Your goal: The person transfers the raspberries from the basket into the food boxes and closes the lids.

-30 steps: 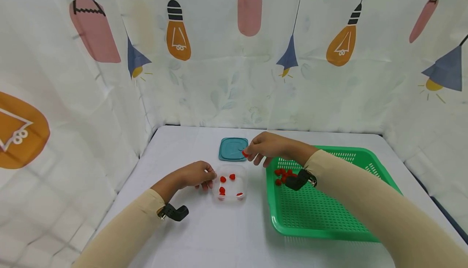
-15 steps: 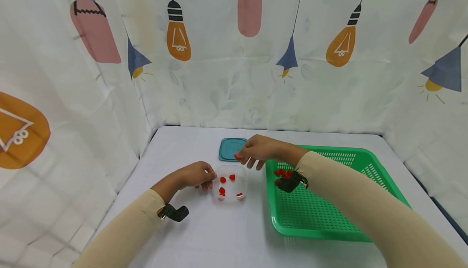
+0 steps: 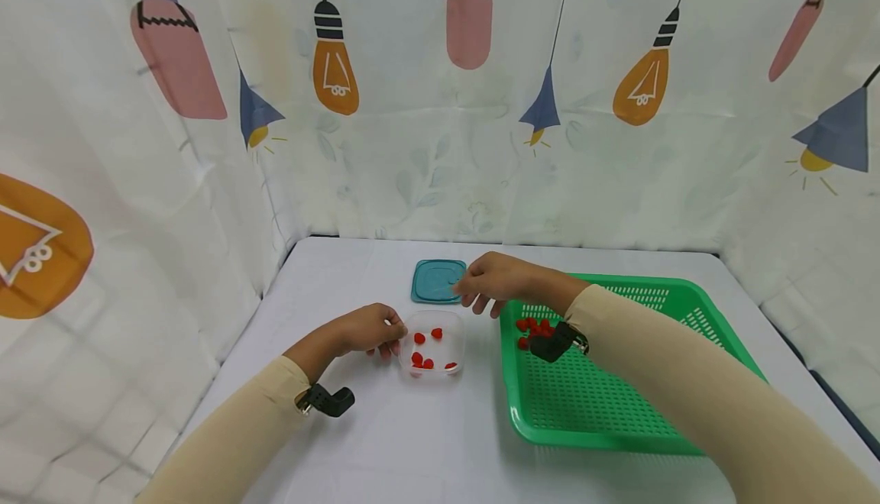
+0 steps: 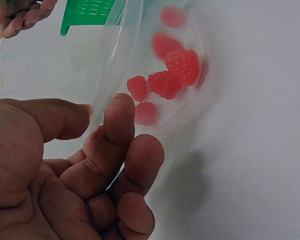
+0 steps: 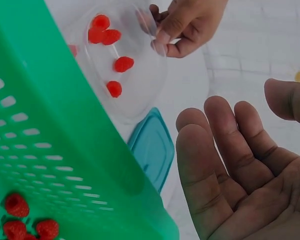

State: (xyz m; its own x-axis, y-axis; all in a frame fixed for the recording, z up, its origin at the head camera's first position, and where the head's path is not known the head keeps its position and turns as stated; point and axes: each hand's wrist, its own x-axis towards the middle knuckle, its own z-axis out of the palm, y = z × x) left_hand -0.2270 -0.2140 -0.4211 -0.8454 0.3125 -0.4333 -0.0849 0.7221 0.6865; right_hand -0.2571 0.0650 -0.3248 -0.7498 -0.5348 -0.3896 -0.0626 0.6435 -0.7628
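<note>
My left hand [image 3: 370,328] pinches the left rim of a clear plastic container [image 3: 448,347] between thumb and finger. Inside it lie several red raspberries [image 4: 181,66], most of them bunched toward the near side. Above and to the right of the container hovers my right hand [image 3: 496,279]. In the right wrist view its thumb stands apart from the extended fingers [image 5: 224,120], with nothing between them. More raspberries [image 5: 16,205] sit in the green basket [image 3: 514,405], below my right wrist, which partly hides them in the head view.
A teal lid [image 3: 435,281] lies flat on the white-covered table [image 3: 371,428] behind the container. The basket's raised rim stands close to the container's right side. Printed fabric [image 3: 426,176] walls the table at the back and sides.
My right hand moved left over the container with a raspberry, let it go, and drew back slightly right. Another raspberry now lies in the container. My left hand stayed in place.
</note>
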